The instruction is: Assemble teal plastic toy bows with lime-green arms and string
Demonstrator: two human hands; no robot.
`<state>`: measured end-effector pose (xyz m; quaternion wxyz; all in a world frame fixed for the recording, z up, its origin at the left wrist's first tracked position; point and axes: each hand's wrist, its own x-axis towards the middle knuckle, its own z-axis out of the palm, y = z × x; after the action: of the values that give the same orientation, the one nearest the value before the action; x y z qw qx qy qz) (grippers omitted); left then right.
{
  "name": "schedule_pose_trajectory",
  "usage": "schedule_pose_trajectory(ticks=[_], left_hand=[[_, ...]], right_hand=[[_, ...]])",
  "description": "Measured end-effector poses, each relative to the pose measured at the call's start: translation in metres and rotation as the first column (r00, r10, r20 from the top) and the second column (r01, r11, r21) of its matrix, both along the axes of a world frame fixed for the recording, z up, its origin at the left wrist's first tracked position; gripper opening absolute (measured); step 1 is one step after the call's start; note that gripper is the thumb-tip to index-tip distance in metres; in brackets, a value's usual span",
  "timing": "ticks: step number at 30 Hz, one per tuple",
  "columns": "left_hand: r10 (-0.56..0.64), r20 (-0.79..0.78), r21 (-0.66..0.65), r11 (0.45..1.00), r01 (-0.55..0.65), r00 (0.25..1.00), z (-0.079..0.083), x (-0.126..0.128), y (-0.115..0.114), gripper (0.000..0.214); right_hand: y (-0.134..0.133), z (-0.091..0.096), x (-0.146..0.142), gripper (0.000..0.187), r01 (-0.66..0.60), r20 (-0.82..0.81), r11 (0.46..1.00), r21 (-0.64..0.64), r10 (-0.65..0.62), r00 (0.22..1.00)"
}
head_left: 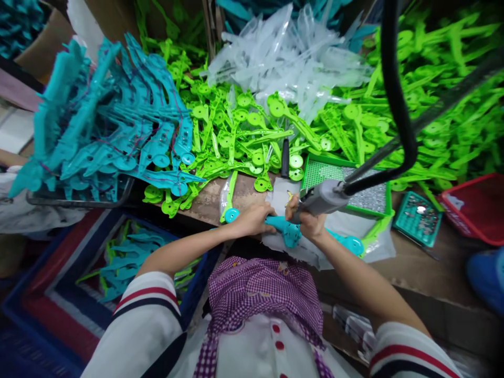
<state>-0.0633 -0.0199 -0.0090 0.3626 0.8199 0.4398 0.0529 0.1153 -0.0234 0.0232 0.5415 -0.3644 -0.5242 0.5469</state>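
My left hand (254, 219) is closed on a teal plastic toy part (285, 228) lying on the workbench in front of me. My right hand (309, 220) grips a grey powered screwdriver (325, 197) with a black hose (394, 89) running up out of view; its tip points down at the teal part. A second teal piece with a round end (352, 244) lies to the right, under my right forearm. Another teal round end (231, 214) shows left of my left hand.
A heap of green plastic parts (252, 131) covers the bench behind. Teal parts (106, 121) are stacked at the left. Clear plastic pieces (291, 58) lie at the back. A green screw tray (354, 184), a small teal tray (417, 218) and a red bin (478, 207) stand right. A floor crate (129, 257) holds more parts.
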Motion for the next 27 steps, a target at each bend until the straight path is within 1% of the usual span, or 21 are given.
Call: schedule_pose_trajectory(ticks=[1, 2, 3, 4, 5, 6, 7, 8, 10, 12, 15, 18, 24, 25, 27], left_hand=[[0.003, 0.001, -0.010, 1.000, -0.003, 1.000, 0.000, 0.000, 0.000, 0.038], [0.008, 0.005, -0.020, 1.000, -0.007, 1.000, 0.001, 0.000, 0.000, 0.038], [0.011, 0.012, -0.027, 1.000, -0.011, 1.000, 0.001, 0.000, 0.000, 0.038], [0.014, 0.020, -0.030, 0.999, -0.013, 1.000, 0.000, 0.000, 0.000, 0.039], [0.016, 0.027, -0.030, 0.999, -0.016, 1.000, 0.000, 0.000, 0.000, 0.039], [0.019, 0.032, -0.029, 0.999, -0.018, 0.999, 0.000, 0.000, -0.001, 0.039], [0.021, 0.035, -0.030, 0.999, -0.020, 0.999, 0.000, 0.000, -0.001, 0.040], [0.023, 0.035, -0.033, 0.999, -0.022, 0.999, 0.000, 0.000, -0.002, 0.039], [0.032, 0.031, -0.041, 0.999, -0.031, 0.999, 0.000, 0.000, -0.003, 0.039], [0.033, 0.025, -0.050, 0.998, -0.032, 0.999, 0.002, 0.000, -0.003, 0.040], [0.040, 0.013, -0.067, 0.997, -0.039, 0.999, 0.005, 0.001, -0.003, 0.041], [0.047, 0.011, -0.090, 0.995, -0.046, 0.999, 0.007, 0.001, -0.003, 0.040], [0.039, 0.037, -0.083, 0.996, -0.036, 0.999, 0.008, 0.000, -0.003, 0.036], [0.041, 0.036, -0.080, 0.996, -0.038, 0.999, 0.007, 0.000, -0.003, 0.036], [0.041, 0.032, -0.071, 0.997, -0.038, 0.999, 0.005, -0.001, -0.003, 0.036]], right_hand=[[0.005, 0.005, 0.004, 0.043, 0.020, -0.009, 1.000, 0.004, -0.020, 1.000], [0.014, 0.012, 0.010, 0.044, 0.071, -0.030, 0.997, 0.020, -0.070, 0.997], [0.027, 0.019, 0.018, 0.045, 0.160, -0.063, 0.986, 0.055, -0.156, 0.986], [0.044, 0.026, 0.027, 0.046, 0.277, -0.102, 0.956, 0.101, -0.267, 0.958], [0.064, 0.031, 0.038, 0.046, 0.411, -0.150, 0.897, 0.163, -0.390, 0.909], [0.086, 0.033, 0.049, 0.044, 0.536, -0.178, 0.815, 0.220, -0.507, 0.844], [0.109, 0.033, 0.060, 0.040, 0.606, -0.159, 0.755, 0.249, -0.586, 0.795], [0.131, 0.030, 0.071, 0.040, 0.620, -0.107, 0.740, 0.261, -0.616, 0.781], [0.166, 0.018, 0.089, 0.044, 0.623, -0.078, 0.739, 0.257, -0.627, 0.775], [0.187, 0.005, 0.100, 0.048, 0.619, -0.070, 0.743, 0.255, -0.625, 0.778], [0.196, -0.010, 0.105, 0.050, 0.635, -0.068, 0.727, 0.261, -0.643, 0.763], [0.197, -0.017, 0.107, 0.049, 0.635, -0.067, 0.733, 0.243, -0.640, 0.765], [0.198, -0.021, 0.109, 0.053, 0.594, -0.053, 0.776, 0.212, -0.598, 0.800], [0.197, -0.021, 0.109, 0.054, 0.597, -0.046, 0.775, 0.207, -0.602, 0.797], [0.196, -0.020, 0.108, 0.055, 0.627, -0.034, 0.751, 0.207, -0.635, 0.772]])
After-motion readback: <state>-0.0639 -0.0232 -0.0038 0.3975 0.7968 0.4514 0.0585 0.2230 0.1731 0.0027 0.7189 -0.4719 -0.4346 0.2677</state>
